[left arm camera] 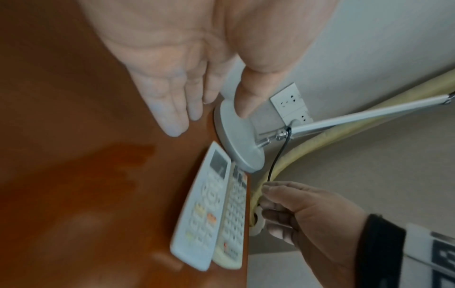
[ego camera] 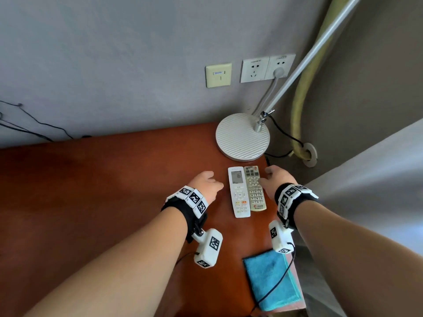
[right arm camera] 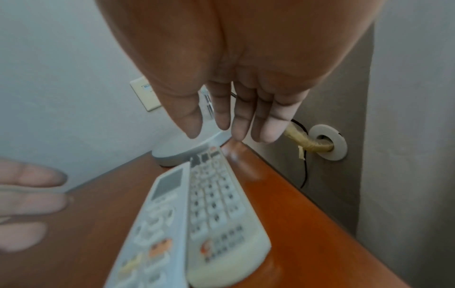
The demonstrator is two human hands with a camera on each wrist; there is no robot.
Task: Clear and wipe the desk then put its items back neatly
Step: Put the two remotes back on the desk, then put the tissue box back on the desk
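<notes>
From the head view, my left hand (ego camera: 207, 186) hovers just left of the white remote (ego camera: 239, 192), fingers loose and holding nothing. My right hand (ego camera: 275, 179) sits just right of the beige remote (ego camera: 254, 188), its fingers hidden past the knuckles here. The two remotes lie side by side, touching, near the desk (ego camera: 103, 191)'s right edge, with the lamp base (ego camera: 242, 136) just beyond them in the far corner. A blue cloth (ego camera: 271, 280) lies folded at the near right; the wrist camera and its cable cover one corner.

The left wrist view is blurred: my left fingers (left arm camera: 172, 109) are straight and spread above bare wood, gripping nothing, and my right hand shows beyond the remotes, off the desk's edge.

In the right wrist view my right fingers (right arm camera: 268, 124) hang straight, apart from the remotes below; button markings are too smeared to read.
</notes>
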